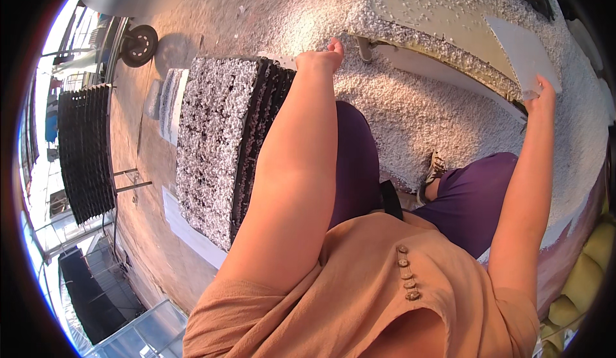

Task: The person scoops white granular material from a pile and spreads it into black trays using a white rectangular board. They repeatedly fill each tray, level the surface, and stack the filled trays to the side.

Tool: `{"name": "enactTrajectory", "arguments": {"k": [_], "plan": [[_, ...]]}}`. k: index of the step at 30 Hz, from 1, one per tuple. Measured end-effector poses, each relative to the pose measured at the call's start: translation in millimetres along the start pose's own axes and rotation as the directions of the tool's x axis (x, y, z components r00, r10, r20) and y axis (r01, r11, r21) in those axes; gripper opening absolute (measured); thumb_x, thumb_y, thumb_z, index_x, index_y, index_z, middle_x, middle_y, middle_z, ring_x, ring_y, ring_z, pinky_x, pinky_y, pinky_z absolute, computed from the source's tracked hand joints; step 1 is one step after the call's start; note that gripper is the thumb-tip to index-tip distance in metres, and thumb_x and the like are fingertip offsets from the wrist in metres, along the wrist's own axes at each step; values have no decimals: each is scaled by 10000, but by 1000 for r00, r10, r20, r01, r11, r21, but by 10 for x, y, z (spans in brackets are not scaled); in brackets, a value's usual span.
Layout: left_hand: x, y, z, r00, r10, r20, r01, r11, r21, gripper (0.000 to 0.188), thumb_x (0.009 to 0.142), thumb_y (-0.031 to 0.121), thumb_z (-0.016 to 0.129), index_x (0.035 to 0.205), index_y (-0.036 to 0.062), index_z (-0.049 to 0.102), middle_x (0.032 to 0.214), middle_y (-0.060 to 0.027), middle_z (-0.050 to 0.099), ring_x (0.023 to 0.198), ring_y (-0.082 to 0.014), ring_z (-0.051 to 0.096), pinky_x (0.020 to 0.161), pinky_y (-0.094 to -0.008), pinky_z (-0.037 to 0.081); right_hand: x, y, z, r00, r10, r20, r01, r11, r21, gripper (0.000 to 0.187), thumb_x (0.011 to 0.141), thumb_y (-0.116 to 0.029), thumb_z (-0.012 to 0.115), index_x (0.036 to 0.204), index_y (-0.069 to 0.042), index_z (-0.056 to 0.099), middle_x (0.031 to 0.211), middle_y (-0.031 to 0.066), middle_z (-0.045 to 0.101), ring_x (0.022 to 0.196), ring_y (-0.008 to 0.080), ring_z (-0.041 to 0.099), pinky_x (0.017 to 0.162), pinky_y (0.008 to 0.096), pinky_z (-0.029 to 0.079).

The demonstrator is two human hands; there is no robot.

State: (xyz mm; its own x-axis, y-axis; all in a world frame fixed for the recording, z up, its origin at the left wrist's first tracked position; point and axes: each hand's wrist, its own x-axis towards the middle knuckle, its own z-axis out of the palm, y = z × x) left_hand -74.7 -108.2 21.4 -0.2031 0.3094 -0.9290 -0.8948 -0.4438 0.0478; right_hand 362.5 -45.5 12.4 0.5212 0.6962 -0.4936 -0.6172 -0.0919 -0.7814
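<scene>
My right hand (542, 93) grips the near corner of a thin white board (525, 51), closed around its edge. The board is tilted over the right end of a low, pale table (459, 40) strewn with white granules. My left hand (326, 56) is over the granule-covered ground, left of the table leg. Its fingers are loosely bent and a little apart, with nothing visible in them. Below and left of it stands a stack of black trays (215, 143), its top cells full of white granules. My left forearm hides part of the stack's right side.
White granules (410, 111) lie deep beneath and around the table. Another white-topped stack (172, 101) and a flat white panel (192, 230) rest on the concrete to the left. Farther left are a black wheel (139, 45) and a rack of black trays (83, 149). Yellowish sacks (587, 262) line the right.
</scene>
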Motion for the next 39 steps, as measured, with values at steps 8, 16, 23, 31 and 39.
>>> {"name": "enactTrajectory", "arguments": {"k": [8,16,23,31,39], "plan": [[-20,-23,171,994,-18,108,6,994,111,395,895,356,316,1054,-5,335,991,-135,403,820,-235,488,710,-377,495,-34,-468,-439,982,-116,148,122,992,-28,355,814,-125,542,1116,34,446,1109,143,508,1010,257,505,854,376,422],[-112,-762,316,755,-232,613,-431,529,731,194,848,237,538,969,88,509,974,-38,558,812,-179,545,659,-312,507,-151,-490,-2347,906,-387,-175,348,912,-215,533,806,-395,560,1104,34,454,1077,143,513,944,239,533,780,365,457],[118,-1874,848,721,-533,442,-272,368,889,189,854,261,522,896,79,553,965,-51,570,806,-179,561,684,-310,498,-865,789,-3767,483,-130,-866,-234,934,-271,724,735,-581,550,993,95,544,982,145,583,826,247,579,714,343,477],[404,-3183,1563,734,-460,500,-333,397,855,242,826,301,573,858,78,485,843,-65,568,720,-177,568,616,-305,516,-156,1122,-3927,414,-128,-901,-30,988,-154,745,697,-580,582,972,111,550,957,195,593,794,286,600,680,382,507],[425,-3744,1840,819,-249,518,-440,307,844,329,808,336,593,805,25,484,687,-62,514,580,-133,519,436,-217,438,1939,431,-2797,458,-57,-887,252,965,68,531,753,-397,593,967,87,545,906,184,595,773,286,598,672,392,500]]}}
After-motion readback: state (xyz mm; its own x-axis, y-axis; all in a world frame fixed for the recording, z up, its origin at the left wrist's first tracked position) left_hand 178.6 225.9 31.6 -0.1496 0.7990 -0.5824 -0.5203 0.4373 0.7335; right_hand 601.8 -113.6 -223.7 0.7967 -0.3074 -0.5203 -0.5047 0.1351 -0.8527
